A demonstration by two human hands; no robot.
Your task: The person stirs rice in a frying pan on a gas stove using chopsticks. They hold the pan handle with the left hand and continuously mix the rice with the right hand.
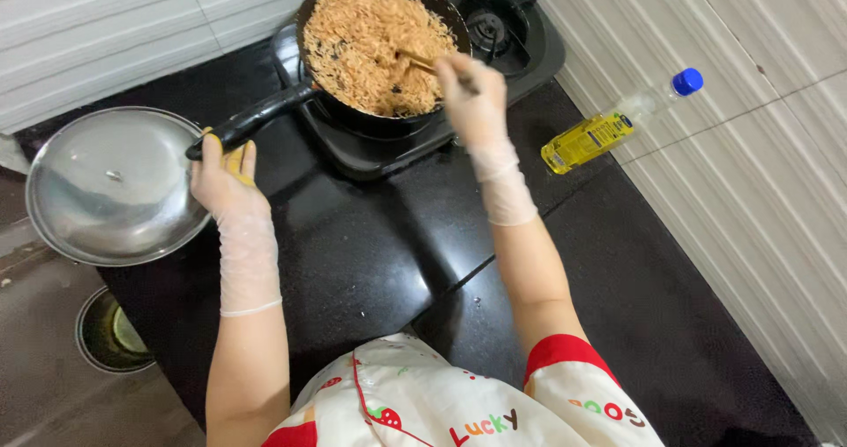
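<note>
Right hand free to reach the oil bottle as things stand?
Probably not right away: the right hand holds a wooden utensil in the pan. Bare counter leaves the path to the oil bottle open.

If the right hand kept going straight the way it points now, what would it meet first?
Most likely the fried rice in the black pan: the right hand points up-left over it, holding a wooden utensil. Depth is unclear.
</note>
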